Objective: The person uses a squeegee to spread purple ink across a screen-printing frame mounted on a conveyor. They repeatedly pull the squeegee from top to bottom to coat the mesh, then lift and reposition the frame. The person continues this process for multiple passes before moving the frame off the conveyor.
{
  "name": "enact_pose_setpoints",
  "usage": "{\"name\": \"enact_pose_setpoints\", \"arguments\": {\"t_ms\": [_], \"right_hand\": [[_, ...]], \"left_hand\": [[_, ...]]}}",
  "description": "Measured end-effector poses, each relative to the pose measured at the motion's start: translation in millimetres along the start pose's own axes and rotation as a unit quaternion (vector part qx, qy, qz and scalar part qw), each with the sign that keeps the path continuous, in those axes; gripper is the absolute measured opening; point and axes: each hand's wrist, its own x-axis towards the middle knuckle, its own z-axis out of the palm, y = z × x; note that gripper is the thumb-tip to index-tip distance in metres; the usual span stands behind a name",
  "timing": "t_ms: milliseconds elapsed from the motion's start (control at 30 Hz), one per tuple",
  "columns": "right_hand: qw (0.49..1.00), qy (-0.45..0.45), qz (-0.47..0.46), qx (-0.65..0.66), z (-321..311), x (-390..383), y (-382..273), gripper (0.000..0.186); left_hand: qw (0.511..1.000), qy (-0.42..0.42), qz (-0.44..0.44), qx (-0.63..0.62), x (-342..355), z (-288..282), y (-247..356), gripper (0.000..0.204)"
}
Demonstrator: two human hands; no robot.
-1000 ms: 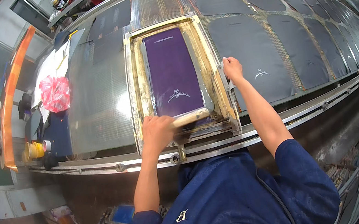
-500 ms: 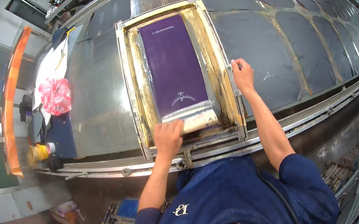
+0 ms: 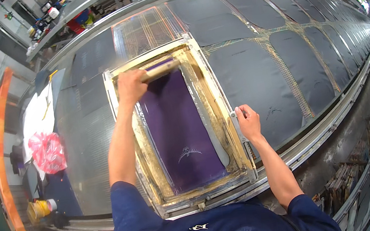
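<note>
A screen-printing frame with yellowed wooden-looking sides and metal edging lies on the long table before me. Its purple mesh shows a pale crest-like design near the close end. At the far end of the mesh, my left hand is closed round one end of a squeegee, which lies across the purple area and is slightly blurred. My right hand has its fingers curled in a pinch at the metal strip on the frame's right side.
Dark grey fabric panels cover the table to the right in rows. A pink plastic bag sits on white sheets at the left, with yellow tape rolls nearby. Metal rails run along the near table edge.
My left hand has pushed the squeegee from the near end of the mesh to the far end. My right hand stays at the frame's right side. The view has shifted and tilted.
</note>
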Motion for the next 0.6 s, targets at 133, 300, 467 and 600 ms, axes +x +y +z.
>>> {"name": "enact_pose_setpoints", "arguments": {"t_ms": [133, 300, 467, 600], "right_hand": [[1.000, -0.007, 0.028, -0.001, -2.1, -2.5, -6.6, 0.027], [1.000, 0.002, -0.023, 0.012, 3.7, -0.5, 7.5, 0.028], [1.000, -0.017, -0.011, 0.002, -0.3, 3.9, 1.1, 0.029], [0.999, -0.014, -0.043, 0.026, 1.0, 14.7, 9.1, 0.028]], "left_hand": [[0.994, -0.093, -0.062, 0.012, 26.3, -6.0, -15.7, 0.021], [0.991, -0.084, -0.106, 0.003, -8.4, -5.3, -1.1, 0.033], [0.998, -0.040, -0.052, -0.022, -119.6, -13.3, 92.7, 0.025], [0.994, -0.085, -0.056, 0.047, -250.2, -37.4, 212.5, 0.032]]}}
